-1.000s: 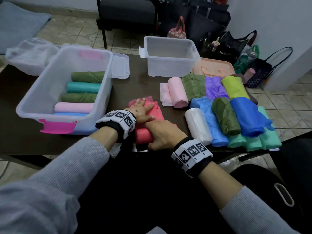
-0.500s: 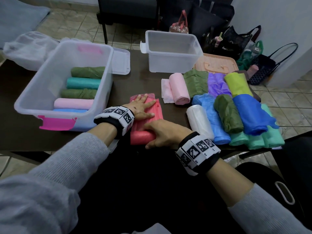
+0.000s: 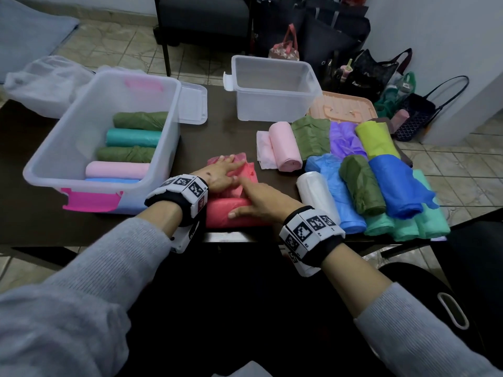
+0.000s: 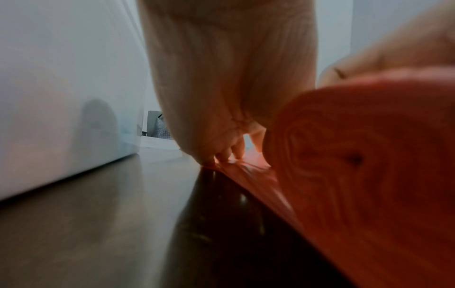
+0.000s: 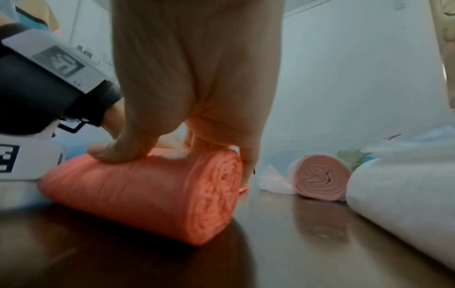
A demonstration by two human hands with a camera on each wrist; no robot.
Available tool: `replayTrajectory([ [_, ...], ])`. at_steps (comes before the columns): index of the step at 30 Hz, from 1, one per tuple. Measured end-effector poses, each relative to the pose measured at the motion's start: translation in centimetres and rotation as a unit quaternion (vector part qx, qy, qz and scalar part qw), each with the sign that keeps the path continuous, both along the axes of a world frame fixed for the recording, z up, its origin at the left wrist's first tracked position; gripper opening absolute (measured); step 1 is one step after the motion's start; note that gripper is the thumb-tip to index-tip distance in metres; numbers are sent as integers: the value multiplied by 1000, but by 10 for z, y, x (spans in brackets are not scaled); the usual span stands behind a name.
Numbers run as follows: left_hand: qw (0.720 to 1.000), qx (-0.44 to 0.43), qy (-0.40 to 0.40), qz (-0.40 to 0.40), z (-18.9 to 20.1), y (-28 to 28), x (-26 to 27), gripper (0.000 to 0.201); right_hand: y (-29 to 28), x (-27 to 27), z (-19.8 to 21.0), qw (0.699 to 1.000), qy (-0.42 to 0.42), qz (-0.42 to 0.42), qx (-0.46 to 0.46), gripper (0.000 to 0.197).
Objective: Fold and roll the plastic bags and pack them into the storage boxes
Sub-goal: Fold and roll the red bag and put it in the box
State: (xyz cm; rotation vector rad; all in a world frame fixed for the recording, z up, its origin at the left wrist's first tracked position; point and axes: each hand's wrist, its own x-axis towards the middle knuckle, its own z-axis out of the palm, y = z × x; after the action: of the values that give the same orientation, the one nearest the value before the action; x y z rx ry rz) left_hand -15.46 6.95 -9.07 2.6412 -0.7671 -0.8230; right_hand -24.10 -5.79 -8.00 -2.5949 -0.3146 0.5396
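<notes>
A coral-red plastic bag lies half rolled at the table's near edge, its flat tail stretching away from me. My left hand lies flat on that flat tail, fingers straight. My right hand rests on top of the roll, fingers extended over it and thumb on its near side. Left of them stands a clear storage box with pink latches, holding several rolled bags. A second clear box stands further back with no bags visible inside.
Rolled and folded bags in pink, white, green, purple, blue and teal cover the table's right part. A peach lid lies behind them. A crumpled clear bag sits far left. Handbags and a chair stand on the floor beyond.
The roll has advanced a little away from me along the flat tail. My left hand has slid further forward on the tail, and my right hand has followed on top of the roll.
</notes>
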Motion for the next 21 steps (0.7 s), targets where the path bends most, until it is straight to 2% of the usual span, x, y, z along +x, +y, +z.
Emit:
replayTrajectory([
  [2, 1000, -7, -5, 2, -1, 3, 2, 62, -1, 0, -3, 999, -39, -30, -12, 55],
  [5, 1000, -8, -6, 5, -2, 3, 3, 63, 1, -2, -1, 990, -115, -25, -72, 49],
  [8, 1000, -12, -5, 5, -3, 2, 3, 64, 7, -10, -1, 991, -118, -26, -61, 57],
  [11, 1000, -24, -15, 10, -5, 5, 5, 63, 8, -23, -4, 989, -117, 0, -95, 67],
  [15, 996, -63, -58, 35, -3, 6, 6, 62, 6, -26, -10, 989, -106, 9, -105, 59],
  [17, 987, -93, -111, 66, 2, 8, 5, 49, 4, -19, -10, 992, -88, 3, -87, 54],
  [19, 967, -142, -170, 125, 9, 9, 0, 28, 1, -10, -4, 997, -53, -9, -51, 55],
  [21, 963, -153, -144, 167, 21, 11, -5, 16, -4, 0, 5, 999, -24, 10, -45, 51],
])
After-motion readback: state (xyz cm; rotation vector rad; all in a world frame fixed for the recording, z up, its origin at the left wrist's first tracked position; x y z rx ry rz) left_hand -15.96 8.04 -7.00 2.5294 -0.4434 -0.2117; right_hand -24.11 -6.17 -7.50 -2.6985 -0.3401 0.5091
